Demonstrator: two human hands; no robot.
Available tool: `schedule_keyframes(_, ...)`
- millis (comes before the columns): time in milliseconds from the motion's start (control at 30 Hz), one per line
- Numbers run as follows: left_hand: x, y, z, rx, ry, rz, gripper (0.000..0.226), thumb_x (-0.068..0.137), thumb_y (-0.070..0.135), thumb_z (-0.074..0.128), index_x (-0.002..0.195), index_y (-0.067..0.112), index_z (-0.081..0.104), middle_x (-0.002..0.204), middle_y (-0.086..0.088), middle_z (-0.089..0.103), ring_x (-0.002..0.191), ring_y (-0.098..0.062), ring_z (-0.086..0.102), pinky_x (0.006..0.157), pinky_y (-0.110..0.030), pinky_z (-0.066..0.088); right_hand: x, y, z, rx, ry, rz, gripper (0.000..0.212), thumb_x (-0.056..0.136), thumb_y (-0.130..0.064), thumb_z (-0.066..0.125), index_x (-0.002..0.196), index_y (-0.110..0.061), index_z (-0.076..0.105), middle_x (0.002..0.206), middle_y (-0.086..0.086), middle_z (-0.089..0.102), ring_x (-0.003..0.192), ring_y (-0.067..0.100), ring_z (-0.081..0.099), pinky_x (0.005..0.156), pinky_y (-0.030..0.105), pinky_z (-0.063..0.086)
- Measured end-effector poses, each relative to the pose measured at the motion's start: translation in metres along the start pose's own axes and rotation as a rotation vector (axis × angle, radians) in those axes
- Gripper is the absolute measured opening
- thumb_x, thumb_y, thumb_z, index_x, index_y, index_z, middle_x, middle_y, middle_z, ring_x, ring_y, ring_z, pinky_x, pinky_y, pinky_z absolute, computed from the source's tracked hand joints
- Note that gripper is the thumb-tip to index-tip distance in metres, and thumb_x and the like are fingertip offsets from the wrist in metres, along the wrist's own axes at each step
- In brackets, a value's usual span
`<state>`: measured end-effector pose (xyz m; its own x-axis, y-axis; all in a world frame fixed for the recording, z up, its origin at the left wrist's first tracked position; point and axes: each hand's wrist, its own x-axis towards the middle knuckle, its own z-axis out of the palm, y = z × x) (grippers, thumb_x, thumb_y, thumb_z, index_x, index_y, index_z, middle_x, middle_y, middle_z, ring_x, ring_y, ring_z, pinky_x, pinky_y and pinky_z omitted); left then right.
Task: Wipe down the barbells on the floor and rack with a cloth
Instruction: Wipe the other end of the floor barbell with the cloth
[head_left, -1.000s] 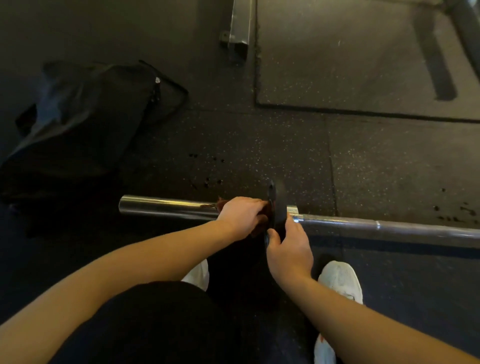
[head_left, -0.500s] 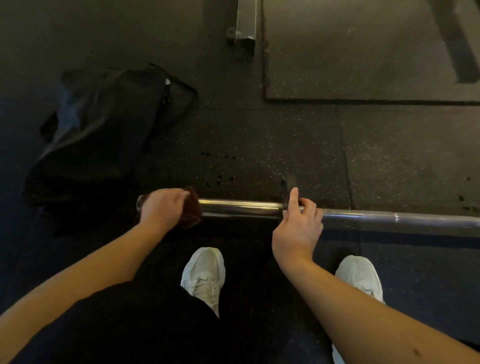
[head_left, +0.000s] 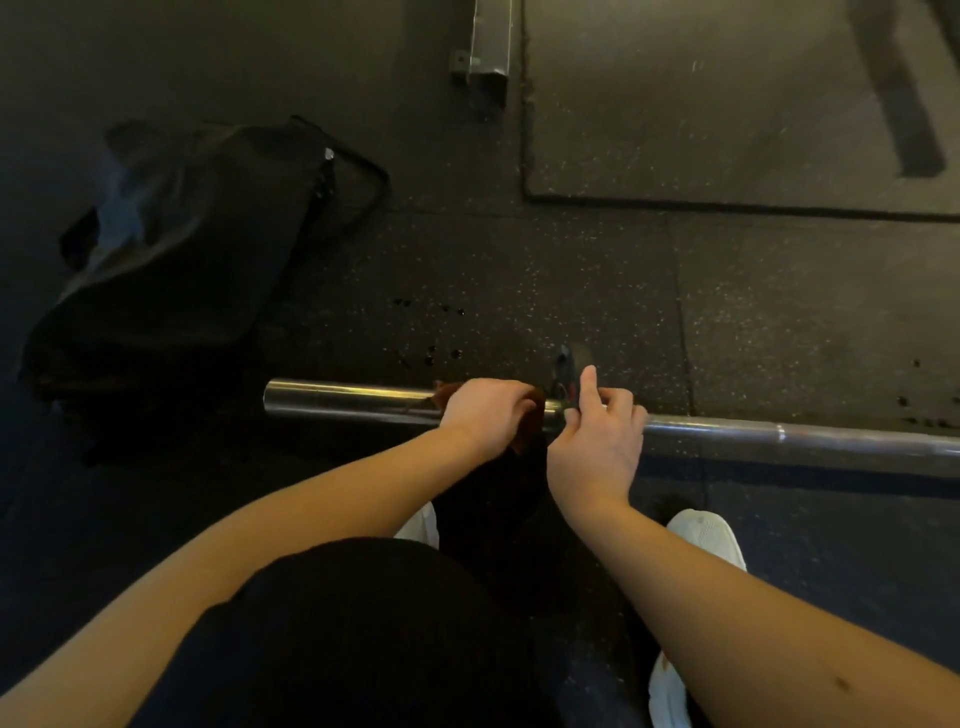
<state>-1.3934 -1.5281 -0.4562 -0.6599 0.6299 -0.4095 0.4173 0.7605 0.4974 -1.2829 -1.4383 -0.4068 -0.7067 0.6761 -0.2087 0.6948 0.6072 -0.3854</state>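
**Wiping the thick end of the bar on the floor**

The barbell (head_left: 779, 436) lies across the middle of the frame on the rubber floor (head_left: 571, 280); the left hand (head_left: 488, 413) is closed around a dark reddish cloth (head_left: 527, 434) wrapped on the thick end sleeve, close against the collar (head_left: 566, 371); the right hand (head_left: 597, 441) rests on the bar just right of it, fingers curled, forefinger raised, seemingly steadying. The step looks like rubbing the sleeve; next, likely the thin shaft to the right, which calls for moving the steadying hand aside. A black bag (head_left: 171, 249) sits upper left, near the bar's end; a metal rack foot (head_left: 488, 41) stands at top centre; white shoes (head_left: 706, 535) are below, clear of the bar.
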Motion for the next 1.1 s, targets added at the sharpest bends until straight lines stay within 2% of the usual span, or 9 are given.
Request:
schedule_keyframes(167,-0.015,-0.023,-0.017,0.072,0.099,0.076,0.026,0.105,0.030,0.052,0.128,0.030,0.064,0.121,0.009,0.068,0.118,-0.009,0.061,0.110,-0.037,0.046,0.017,-0.007,-0.004,-0.037,-0.012,-0.015,0.055,0.107,-0.027,0.046,0.160,-0.023,0.030,0.139,0.006,0.047,0.128,0.024,0.042,0.112,0.041,0.039)
schedule_keyframes(267,-0.033,-0.061,-0.036,0.101,0.215,0.027,0.029,0.105,0.028,0.050,0.131,0.024,0.063,0.131,0.006,0.067,0.128,-0.011,0.057,0.117,-0.040,0.039,0.033,-0.010,-0.011,-0.055,-0.063,-0.027,0.054,0.108,-0.030,0.045,0.159,-0.023,0.032,0.139,0.007,0.047,0.129,0.025,0.042,0.111,0.042,0.041)
schedule_keyframes(367,-0.045,-0.108,-0.048,0.115,0.359,-0.024,0.029,0.105,0.025,0.050,0.129,0.020,0.066,0.131,0.002,0.068,0.129,-0.014,0.059,0.120,-0.042,0.035,0.048,-0.016,-0.018,-0.063,-0.085,-0.016,0.053,0.107,-0.030,0.046,0.158,-0.022,0.034,0.141,0.008,0.048,0.131,0.026,0.042,0.110,0.042,0.040)
schedule_keyframes(467,-0.039,-0.127,-0.050,0.089,0.404,-0.053,0.033,0.104,0.025,0.050,0.133,0.018,0.064,0.138,0.000,0.065,0.136,-0.013,0.053,0.123,-0.044,0.032,0.069,-0.026,-0.022,-0.044,-0.080,0.010,0.050,0.106,-0.029,0.050,0.155,-0.022,0.042,0.141,0.009,0.052,0.133,0.027,0.043,0.110,0.043,0.039)
schedule_keyframes(600,-0.020,-0.098,-0.048,0.076,0.427,-0.004,0.034,0.103,0.020,0.056,0.136,0.017,0.062,0.145,0.000,0.060,0.141,-0.012,0.048,0.125,-0.041,0.029,0.097,-0.034,-0.027,0.122,-0.068,0.092,0.046,0.106,-0.033,0.053,0.149,-0.018,0.051,0.142,0.007,0.058,0.134,0.027,0.047,0.110,0.043,0.040)
schedule_keyframes(700,-0.005,-0.071,-0.035,0.100,0.411,0.083,0.038,0.102,0.019,0.058,0.140,0.018,0.059,0.151,0.001,0.053,0.145,-0.011,0.041,0.126,-0.039,0.025,0.094,-0.030,-0.030,0.217,-0.046,0.081,0.050,0.104,-0.034,0.056,0.151,-0.017,0.047,0.147,0.006,0.051,0.137,0.026,0.045,0.114,0.046,0.038)
schedule_keyframes(900,0.033,-0.026,-0.015,0.208,0.375,0.228,0.048,0.103,0.021,0.058,0.149,0.024,0.048,0.159,0.005,0.041,0.151,-0.010,0.030,0.122,-0.032,0.005,0.053,-0.016,-0.013,-0.065,-0.051,-0.095,0.076,0.098,-0.024,0.063,0.161,-0.016,0.022,0.162,0.006,0.027,0.147,0.029,0.026,0.121,0.047,0.028)
schedule_keyframes(1000,0.051,-0.019,-0.007,0.253,0.340,0.243,0.054,0.102,0.018,0.060,0.153,0.025,0.043,0.162,0.006,0.037,0.152,-0.011,0.028,0.121,-0.032,0.003,0.072,-0.019,-0.016,-0.176,-0.051,-0.162,0.071,0.101,-0.022,0.057,0.161,-0.013,0.021,0.161,0.008,0.028,0.146,0.030,0.026,0.121,0.046,0.030)
schedule_keyframes(1100,0.065,-0.023,-0.012,0.269,0.346,0.246,0.056,0.100,0.019,0.062,0.153,0.026,0.043,0.162,0.006,0.038,0.152,-0.011,0.029,0.123,-0.034,0.009,0.103,-0.032,-0.027,-0.228,-0.091,-0.166,0.069,0.101,-0.023,0.057,0.161,-0.014,0.025,0.158,0.009,0.033,0.145,0.030,0.029,0.119,0.047,0.031)
